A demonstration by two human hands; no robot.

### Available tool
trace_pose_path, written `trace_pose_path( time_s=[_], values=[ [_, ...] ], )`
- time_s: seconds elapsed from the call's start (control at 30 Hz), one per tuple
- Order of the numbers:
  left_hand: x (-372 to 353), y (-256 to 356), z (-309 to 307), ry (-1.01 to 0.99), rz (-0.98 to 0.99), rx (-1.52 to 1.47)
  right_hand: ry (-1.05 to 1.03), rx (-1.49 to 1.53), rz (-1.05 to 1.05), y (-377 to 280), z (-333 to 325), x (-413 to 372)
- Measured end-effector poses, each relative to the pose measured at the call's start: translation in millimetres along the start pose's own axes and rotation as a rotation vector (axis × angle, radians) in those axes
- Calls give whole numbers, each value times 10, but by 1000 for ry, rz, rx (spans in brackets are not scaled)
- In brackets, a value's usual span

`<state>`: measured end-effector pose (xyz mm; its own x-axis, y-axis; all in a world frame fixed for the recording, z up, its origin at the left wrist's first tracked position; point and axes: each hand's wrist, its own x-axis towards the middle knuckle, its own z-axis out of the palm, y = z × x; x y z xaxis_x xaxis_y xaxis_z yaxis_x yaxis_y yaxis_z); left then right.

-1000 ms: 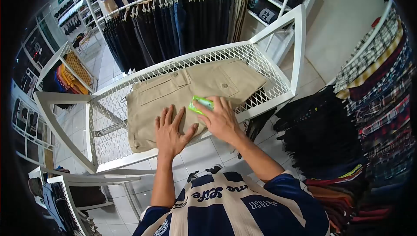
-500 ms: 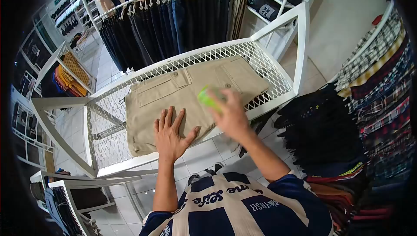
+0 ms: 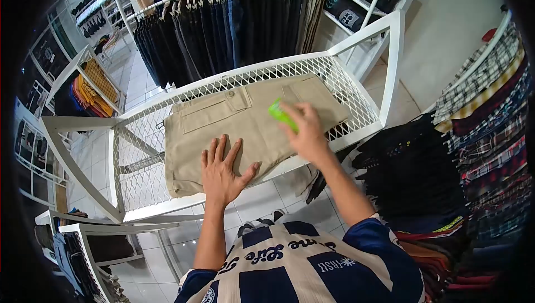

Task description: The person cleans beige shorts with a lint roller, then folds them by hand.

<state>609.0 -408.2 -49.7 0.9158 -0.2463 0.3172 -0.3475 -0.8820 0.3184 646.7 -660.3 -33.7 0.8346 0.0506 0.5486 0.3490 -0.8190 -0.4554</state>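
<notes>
Beige cargo trousers [image 3: 262,116], folded flat with buttoned pocket flaps, lie on a white wire-mesh rack [image 3: 142,188]. My left hand [image 3: 222,170] rests palm down on the near left part of the cloth, fingers spread, holding nothing. In my right hand [image 3: 305,133] is a small bright green object [image 3: 282,114], gripped over the right half of the trousers. Its underside is hidden, so I cannot make out its exact kind or whether it touches the fabric.
Dark trousers [image 3: 212,35] hang from a rail behind the rack. On the right are plaid shirts [image 3: 490,136] and dark folded garments [image 3: 412,163]. A lower white shelf [image 3: 106,228] holds clothes at the near left. White tiles cover the floor.
My right hand and the green object have moved to the right and slightly up across the trousers. My left hand stays in its place on the cloth. The camera view has shifted slightly.
</notes>
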Motion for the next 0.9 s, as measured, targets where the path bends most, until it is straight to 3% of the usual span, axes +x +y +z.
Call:
trace_pose_path(
  time_s=[0.07, 0.2, 0.27, 0.3, 0.37, 0.5, 0.6, 0.63, 0.7, 0.77, 0.87, 0.9],
  values=[
    [1, -7, 3, -12, -11, -12, -58, -1, -98, 115, 160, -114],
    [1, -3, -15, -2, -24, -26, -11, -385, 249, 1009, -186, 180],
    [-6, -5, -8, -8, -12, -13, 148, -529, 399, 1345, -227, 318],
    [-5, -9, -7, -1, -15, -11, 151, -526, 392, 1301, -188, 362],
    [-5, -11, 4, -4, -11, -26, 226, -213, 199, 1022, -8, 510],
    [8, 9, -7, -15, -7, -14, -42, 113, -59, -146, 479, 497],
    [-12, -9, 5, -7, -1, -2, -114, 149, -59, 105, 834, 568],
    [-15, -8, 0, -11, -4, -11, 45, -122, -132, 478, 855, 676],
    [-9, -1, -4, -2, -12, -26, -32, -157, 240, 998, 488, 1015],
    [-13, 5, 6, 2, -25, -26, 75, -540, 303, 1413, 342, 1172],
    [14, -5, -12, 8, -24, -26, 201, -342, 162, 1130, 276, 1148],
    [-7, 2, -6, -5, -27, -35, 141, -109, 96, 875, 280, 1047]
  ],
)
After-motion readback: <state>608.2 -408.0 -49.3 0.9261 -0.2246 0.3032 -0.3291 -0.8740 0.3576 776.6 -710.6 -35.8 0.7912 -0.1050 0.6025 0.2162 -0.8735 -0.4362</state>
